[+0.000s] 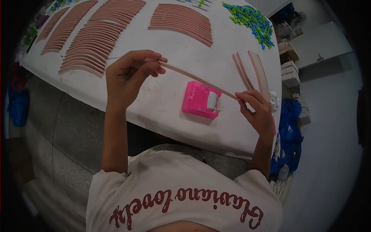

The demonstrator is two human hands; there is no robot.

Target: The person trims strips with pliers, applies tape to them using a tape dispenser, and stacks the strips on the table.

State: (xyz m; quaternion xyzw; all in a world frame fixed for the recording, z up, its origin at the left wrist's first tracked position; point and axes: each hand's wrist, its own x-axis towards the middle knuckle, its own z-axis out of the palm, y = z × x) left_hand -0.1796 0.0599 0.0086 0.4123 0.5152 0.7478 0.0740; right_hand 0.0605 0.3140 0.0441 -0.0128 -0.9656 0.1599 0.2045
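Observation:
One thin pinkish-brown strip (197, 78) is stretched between my two hands, above the white-covered table. My left hand (133, 75) pinches its left end between thumb and fingers. At the other end, my right hand (256, 110) has its fingers closed on the strip. Below the strip sits a bright pink tape dispenser (195, 103) with a pale roll in it. Beyond my right hand lie a few loose strips (242, 70) and a wider, paler strip bundle (259, 73).
Rows of curved pinkish strips (91, 44) cover the table's far left, with another group (181, 23) at the back middle. A pile of blue and green pieces (253, 25) lies at the back right. Blue plastic bags (288, 135) stand beside the table (154, 116).

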